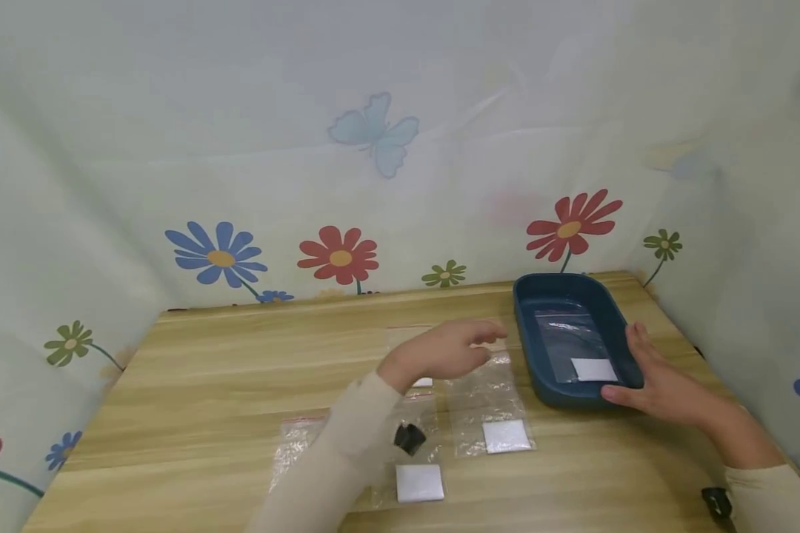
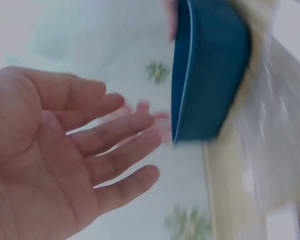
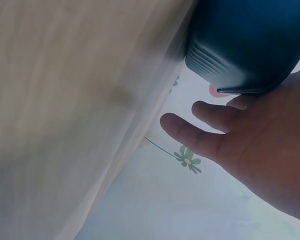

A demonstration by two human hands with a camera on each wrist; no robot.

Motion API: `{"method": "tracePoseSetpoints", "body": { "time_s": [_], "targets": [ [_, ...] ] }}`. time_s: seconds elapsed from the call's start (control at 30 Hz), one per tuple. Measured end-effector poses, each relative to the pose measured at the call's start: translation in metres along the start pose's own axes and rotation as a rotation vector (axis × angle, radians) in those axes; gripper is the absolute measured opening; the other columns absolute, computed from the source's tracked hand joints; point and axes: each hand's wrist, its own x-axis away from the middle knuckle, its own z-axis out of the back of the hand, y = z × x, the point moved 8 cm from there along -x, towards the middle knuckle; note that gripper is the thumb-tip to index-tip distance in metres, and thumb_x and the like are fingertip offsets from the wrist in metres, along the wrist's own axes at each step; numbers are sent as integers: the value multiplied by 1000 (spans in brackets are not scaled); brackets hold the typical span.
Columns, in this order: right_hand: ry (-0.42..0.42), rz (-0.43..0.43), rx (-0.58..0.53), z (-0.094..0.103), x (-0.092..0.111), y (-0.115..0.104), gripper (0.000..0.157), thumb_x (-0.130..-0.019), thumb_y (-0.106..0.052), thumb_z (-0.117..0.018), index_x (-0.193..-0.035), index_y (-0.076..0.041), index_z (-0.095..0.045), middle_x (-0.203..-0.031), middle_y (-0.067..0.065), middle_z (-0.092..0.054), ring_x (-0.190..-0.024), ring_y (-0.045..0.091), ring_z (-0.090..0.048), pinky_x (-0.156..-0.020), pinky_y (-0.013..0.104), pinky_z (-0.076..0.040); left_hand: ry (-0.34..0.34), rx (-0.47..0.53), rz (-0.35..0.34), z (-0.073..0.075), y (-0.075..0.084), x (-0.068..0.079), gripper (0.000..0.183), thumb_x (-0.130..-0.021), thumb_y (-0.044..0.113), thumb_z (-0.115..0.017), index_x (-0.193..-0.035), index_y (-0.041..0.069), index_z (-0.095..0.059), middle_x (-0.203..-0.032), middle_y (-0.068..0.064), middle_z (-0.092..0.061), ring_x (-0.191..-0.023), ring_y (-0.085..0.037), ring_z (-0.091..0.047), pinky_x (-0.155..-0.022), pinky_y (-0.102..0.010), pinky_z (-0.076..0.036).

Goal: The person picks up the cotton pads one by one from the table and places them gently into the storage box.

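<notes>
A person's left hand [image 1: 443, 349] is up above the table [image 1: 207, 385], its fingers loose and a bit spread, with nothing in it. It is near the left side of a blue tray [image 1: 563, 394]. The right hand [image 1: 667, 381] has its fingers spread and touches the tray's near right corner. A clear bag [image 1: 570, 337] with a white square [image 1: 593, 369] lies inside the tray. Another clear bag [image 1: 487, 400] lies on the table, just left of the tray.
</notes>
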Motion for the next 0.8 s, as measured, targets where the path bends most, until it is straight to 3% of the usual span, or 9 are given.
{"method": "tracePoseSetpoints", "body": {
  "time_s": [0.23,0.33,0.43,0.57,0.67,0.8],
  "targets": [
    [-13,19,26,0,1,4,118,-90,-38,-75,-155,9,11,-158,34,19,-142,60,4,-102,78,-14,104,65,145,26,-88,113,44,-103,13,-52,-146,10,-53,-143,-8,-56,-131,-29,-52,-107,-49,-41],
    [-14,22,29,-1,0,4,118,-90,-37,-76,-155,8,11,-158,35,19,-142,61,3,-102,79,-14,148,24,240,27,-127,156,45,-100,7,-56,-144,6,-54,-142,-13,-56,-130,-36,-51,-107,-53,-39],
    [-13,24,33,0,1,5,118,-89,-36,-76,-155,8,11,-158,36,18,-141,62,3,-102,79,-13,146,-37,327,22,-157,188,47,-96,2,-62,-142,0,-55,-140,-19,-56,-130,-41,-50,-106,-56,-39],
    [-13,32,38,0,2,5,117,-89,-34,-76,-155,9,10,-158,36,17,-142,61,5,-101,79,-12,141,-71,398,15,-181,212,51,-89,3,-74,-137,-2,-58,-130,-18,-59,-123,-39,-53,-102,-55,-43],
    [-15,33,37,-1,2,4,116,-90,-33,-76,-155,9,11,-158,36,19,-142,60,8,-102,79,-10,163,-91,408,12,-189,217,49,-83,2,-79,-130,1,-62,-114,-8,-59,-108,-32,-58,-94,-51,-48],
    [-15,36,45,-2,1,3,116,-90,-33,-76,-155,9,11,-157,36,19,-142,60,8,-102,79,-10,193,-99,413,9,-193,218,38,-78,-7,-75,-113,4,-65,-90,-1,-57,-83,-21,-55,-78,-44,-50]
  ]
}}
